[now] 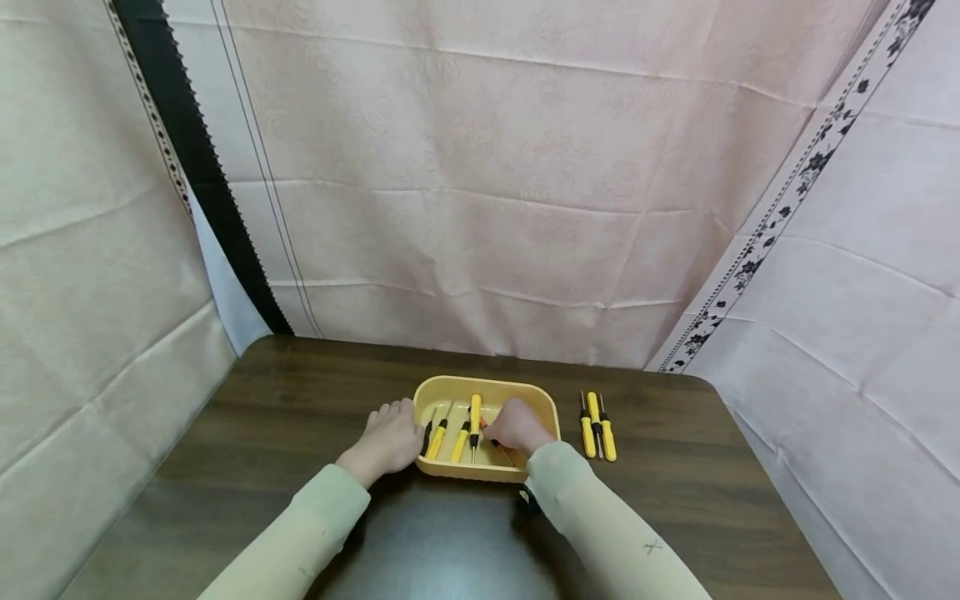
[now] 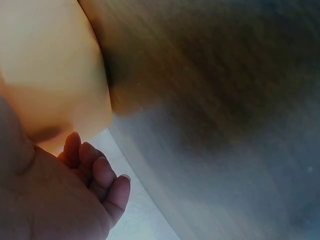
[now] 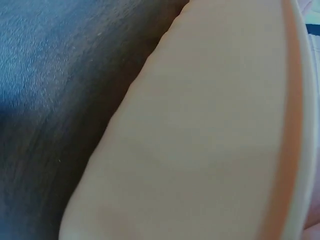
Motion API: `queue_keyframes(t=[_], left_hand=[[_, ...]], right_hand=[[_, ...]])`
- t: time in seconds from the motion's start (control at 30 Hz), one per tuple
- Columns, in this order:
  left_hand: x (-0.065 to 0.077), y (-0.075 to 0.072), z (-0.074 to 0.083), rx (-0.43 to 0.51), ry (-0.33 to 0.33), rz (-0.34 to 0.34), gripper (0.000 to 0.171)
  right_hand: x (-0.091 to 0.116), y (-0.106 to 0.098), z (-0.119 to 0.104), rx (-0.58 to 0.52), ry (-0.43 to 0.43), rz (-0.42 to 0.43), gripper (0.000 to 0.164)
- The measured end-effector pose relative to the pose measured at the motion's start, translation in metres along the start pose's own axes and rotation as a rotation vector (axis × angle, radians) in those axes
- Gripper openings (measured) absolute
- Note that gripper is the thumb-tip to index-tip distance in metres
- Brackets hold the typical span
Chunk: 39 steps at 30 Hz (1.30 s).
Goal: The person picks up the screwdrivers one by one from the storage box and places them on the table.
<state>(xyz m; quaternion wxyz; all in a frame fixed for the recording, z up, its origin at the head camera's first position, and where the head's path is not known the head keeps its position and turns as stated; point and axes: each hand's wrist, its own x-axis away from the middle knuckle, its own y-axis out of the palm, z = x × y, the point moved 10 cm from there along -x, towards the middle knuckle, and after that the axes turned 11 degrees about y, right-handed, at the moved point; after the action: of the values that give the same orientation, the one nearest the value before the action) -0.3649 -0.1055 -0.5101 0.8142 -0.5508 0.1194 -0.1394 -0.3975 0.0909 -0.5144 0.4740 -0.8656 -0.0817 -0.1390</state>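
Here was the yellow tray, set on the dark wooden table, and both hands were at it. The left hand lay at the tray's left end, its fingers loosely bent in the left wrist view — whether its grip pinched the rim or merely leaned there, I could not tell. The right hand was down inside the tray, toward its right end, fingers tucked under, a scrap of red peeping out beside them; what that grip held, if anything, was hidden, and the right wrist view gave only the tray's pale outer wall. And the tools? Inside the tray, left of that hand, lay yellow-handled screwdrivers, the middle one with its handle toward the tray's far wall, its neighbour the other way about. Right of the tray, well apart from it, three more screwdrivers lay side by side, the centre one reversed. Now for the danger — those tools crossed and crowded in the tray, so fingers closing blind could have caught two handles together or met a bare tip. A pull against the right wall might have skidded the tray, had the left hand been only resting there, and a shaft snagging the rim could have knocked a tool loose.
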Motion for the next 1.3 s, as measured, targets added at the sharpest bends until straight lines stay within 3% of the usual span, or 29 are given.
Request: queue_keyframes(t=[0.17, 0.37, 0.47, 0.93, 1.3], left_hand=[[-0.001, 0.002, 0.000, 0.003, 0.004, -0.012, 0.032], [0.001, 0.000, 0.000, -0.006, -0.002, -0.013, 0.032], [0.001, -0.001, 0.000, -0.006, 0.002, -0.009, 0.033], [0.001, 0.000, -0.002, 0.014, -0.007, -0.001, 0.034], [0.000, 0.001, -0.003, 0.009, -0.005, 0.004, 0.035]], right_hand=[[0.003, -0.008, -0.002, 0.050, -0.018, -0.013, 0.038], [0.008, -0.015, 0.006, -0.157, 0.000, -0.111, 0.020], [0.008, -0.019, 0.012, -0.261, 0.013, -0.118, 0.016], [0.007, -0.031, 0.019, -0.499, -0.021, -0.176, 0.022], [0.004, -0.059, 0.036, -0.696, 0.006, -0.125, 0.030]])
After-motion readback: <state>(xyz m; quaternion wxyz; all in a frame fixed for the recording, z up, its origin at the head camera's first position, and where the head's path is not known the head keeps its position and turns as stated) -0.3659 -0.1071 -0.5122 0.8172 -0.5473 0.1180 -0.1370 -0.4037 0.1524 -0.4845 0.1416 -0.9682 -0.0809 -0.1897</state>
